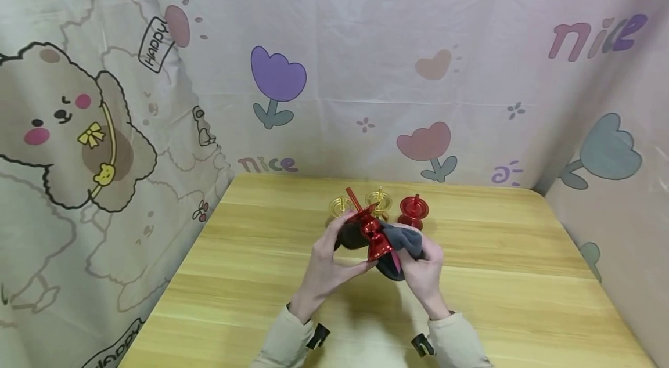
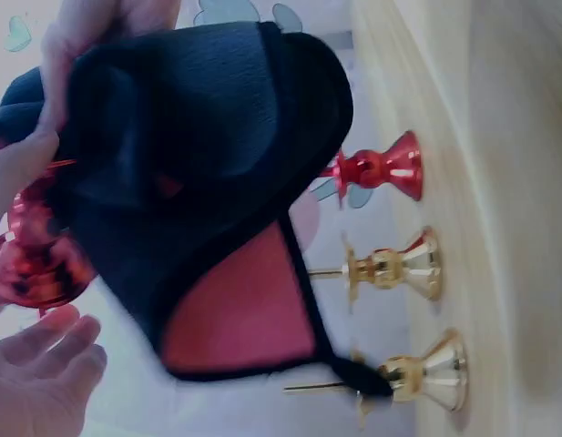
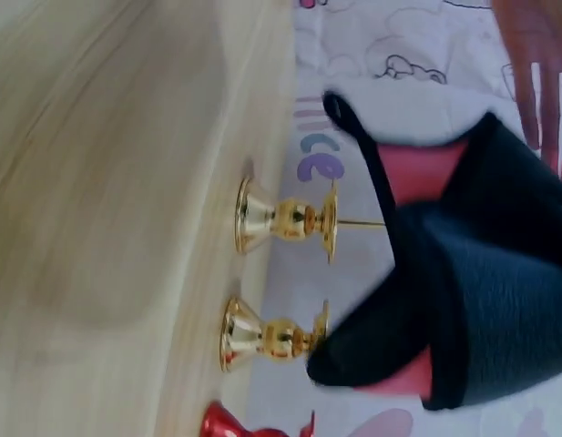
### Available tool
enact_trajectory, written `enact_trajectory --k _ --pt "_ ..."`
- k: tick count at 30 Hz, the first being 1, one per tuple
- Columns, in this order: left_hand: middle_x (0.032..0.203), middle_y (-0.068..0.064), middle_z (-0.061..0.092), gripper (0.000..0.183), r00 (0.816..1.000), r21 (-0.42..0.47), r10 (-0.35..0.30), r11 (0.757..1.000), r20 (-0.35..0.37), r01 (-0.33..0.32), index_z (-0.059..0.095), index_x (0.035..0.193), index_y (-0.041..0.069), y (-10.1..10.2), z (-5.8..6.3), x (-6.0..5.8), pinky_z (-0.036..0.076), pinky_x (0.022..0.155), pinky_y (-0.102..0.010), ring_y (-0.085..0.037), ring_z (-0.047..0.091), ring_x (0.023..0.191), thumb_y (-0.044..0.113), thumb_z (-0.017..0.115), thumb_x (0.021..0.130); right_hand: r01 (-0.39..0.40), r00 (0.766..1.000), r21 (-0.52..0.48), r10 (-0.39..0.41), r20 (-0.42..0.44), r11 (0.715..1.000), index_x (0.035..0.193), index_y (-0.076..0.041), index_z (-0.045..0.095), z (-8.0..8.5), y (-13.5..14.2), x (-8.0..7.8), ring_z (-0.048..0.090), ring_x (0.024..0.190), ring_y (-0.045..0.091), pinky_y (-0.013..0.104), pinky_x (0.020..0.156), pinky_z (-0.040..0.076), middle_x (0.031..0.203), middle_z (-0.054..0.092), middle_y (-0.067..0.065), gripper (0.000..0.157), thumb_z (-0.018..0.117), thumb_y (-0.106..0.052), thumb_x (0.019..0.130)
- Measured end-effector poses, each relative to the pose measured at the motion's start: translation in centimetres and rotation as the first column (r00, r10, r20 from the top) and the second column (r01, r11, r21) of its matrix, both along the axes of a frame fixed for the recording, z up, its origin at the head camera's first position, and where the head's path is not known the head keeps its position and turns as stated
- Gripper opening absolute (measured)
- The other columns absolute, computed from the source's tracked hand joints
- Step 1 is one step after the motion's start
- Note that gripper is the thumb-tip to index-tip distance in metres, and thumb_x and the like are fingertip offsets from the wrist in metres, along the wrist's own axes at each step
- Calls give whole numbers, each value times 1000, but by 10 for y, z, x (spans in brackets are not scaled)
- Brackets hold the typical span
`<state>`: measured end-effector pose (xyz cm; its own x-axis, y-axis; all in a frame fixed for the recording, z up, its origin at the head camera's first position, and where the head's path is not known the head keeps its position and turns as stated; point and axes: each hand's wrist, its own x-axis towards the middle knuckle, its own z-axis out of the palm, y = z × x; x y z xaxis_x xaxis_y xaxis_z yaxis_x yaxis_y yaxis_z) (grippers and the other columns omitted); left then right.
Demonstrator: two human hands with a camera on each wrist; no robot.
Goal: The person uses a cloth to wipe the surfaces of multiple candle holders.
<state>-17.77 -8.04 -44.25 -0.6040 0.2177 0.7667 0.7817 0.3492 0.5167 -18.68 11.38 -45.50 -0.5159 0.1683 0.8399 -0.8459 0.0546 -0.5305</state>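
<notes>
Above the table, my left hand [image 1: 325,268] holds a shiny red candle holder [image 1: 372,235] tilted, thumb at its flared foot and fingers near its dish. A thin red rod sticks up from the dish. My right hand [image 1: 425,268] pinches a dark grey cloth [image 1: 403,238] against the holder's side. In the left wrist view the cloth [image 2: 199,118] shows black edging, a pink face and a corner loop; the red holder [image 2: 39,259] is partly behind it. The cloth [image 3: 508,300] also hangs large in the right wrist view, where my right hand does not show.
Behind the hands stand two gold candle holders [image 3: 281,218] and another red candle holder [image 1: 414,209], in a row on the wooden table [image 1: 251,275]. Printed curtains [image 1: 324,66] hang behind and beside it. Small black clips [image 1: 318,336] sit at both cuffs.
</notes>
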Motion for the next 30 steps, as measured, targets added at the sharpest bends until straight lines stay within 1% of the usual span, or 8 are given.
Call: enact_trajectory --k 4,8,11,15,18,21,26,30 --pt "145 -17 53 103 996 -100 85 991 -7 -86 43 149 2 -1 9 5 49 111 -46 -33 57 130 17 96 63 51 985 42 -43 -169 998 98 12 73 0 1 -5 73 103 16 22 93 58 102 77 15 37 61 27 67" --pt "137 -17 55 97 997 -85 77 993 -21 -79 46 146 1 -3 14 7 51 110 -41 -31 61 123 11 95 62 25 977 97 -4 -213 995 99 14 72 2 5 -7 72 106 17 23 95 57 102 76 22 37 62 25 66" --pt "128 -17 57 93 996 -33 48 998 -72 -51 51 141 -1 -5 13 6 55 104 -39 -32 62 115 5 95 59 -8 985 106 26 -172 994 101 13 72 4 6 -6 72 101 11 18 88 57 104 76 18 39 61 26 65" --pt "121 -22 55 91 992 79 -33 996 -124 43 51 137 -7 -2 9 4 57 101 -37 -29 63 113 -4 94 56 -61 996 42 63 -56 997 102 12 72 6 4 0 73 98 7 17 86 57 108 77 3 41 61 29 67" --pt "121 -25 53 89 989 170 -95 979 -118 114 50 135 -11 3 4 1 53 106 -34 -23 61 119 -10 92 57 -105 993 -30 106 51 994 104 8 74 5 2 3 73 103 6 18 92 56 109 77 -7 41 63 29 71" --pt "123 -25 52 89 990 186 -107 975 -95 123 49 136 -11 6 0 0 52 107 -30 -22 60 119 -10 92 58 -103 989 -69 110 97 992 104 4 75 4 0 4 72 102 5 18 93 56 107 77 -10 41 63 29 73" --pt "134 -19 53 96 997 22 -10 1000 -81 11 46 142 -6 5 4 2 48 113 -30 -28 57 123 8 96 61 -8 999 -34 7 -43 999 101 6 76 3 0 0 73 101 9 20 91 57 105 78 0 42 60 30 69" --pt "134 -18 54 99 992 -57 50 997 -119 -58 47 144 -2 1 11 4 47 114 -34 -30 58 123 12 97 60 12 983 19 -8 -181 1000 97 13 73 4 2 -5 73 103 14 22 93 58 104 77 12 39 58 28 65"
